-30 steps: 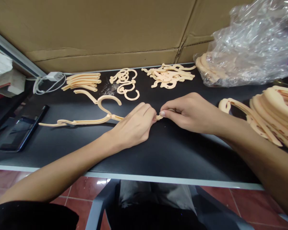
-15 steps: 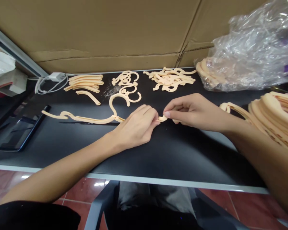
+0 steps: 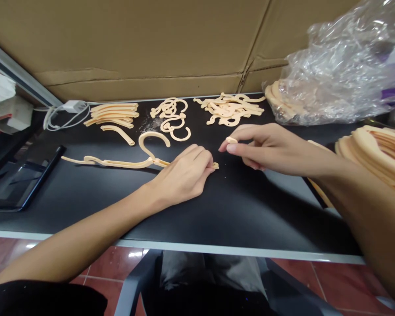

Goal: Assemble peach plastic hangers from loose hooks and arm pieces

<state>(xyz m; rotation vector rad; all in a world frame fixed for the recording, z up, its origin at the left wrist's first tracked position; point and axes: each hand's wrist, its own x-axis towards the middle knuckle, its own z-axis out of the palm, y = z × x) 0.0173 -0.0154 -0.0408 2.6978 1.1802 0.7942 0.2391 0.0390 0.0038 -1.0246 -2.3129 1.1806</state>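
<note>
A cream plastic clothes hanger (image 3: pixel 128 164) lies on the black table, its hook pointing away from me. Around its right arm my left hand (image 3: pixel 186 175) is closed, hiding most of that arm; only the short end pokes out past the fingers. To the right and a little above the table, my right hand (image 3: pixel 270 147) pinches a small cream hanger piece (image 3: pixel 231 140) between thumb and forefinger. Most of that piece is hidden behind the hand. A gap separates it from the hanger's end.
Behind the hanger lie a stack of hanger arms (image 3: pixel 113 114), loose hooks (image 3: pixel 171 107) and a pile of curved end pieces (image 3: pixel 230 109). Finished-looking hangers (image 3: pixel 375 149) are stacked at right, near a clear plastic bag (image 3: pixel 335 74). A phone (image 3: pixel 29 180) and white cable (image 3: pixel 67 118) sit left.
My right hand has drawn up and away from the hanger's right end, with the small piece in its pinch. My left hand keeps its grip; the hanger has tilted slightly.
</note>
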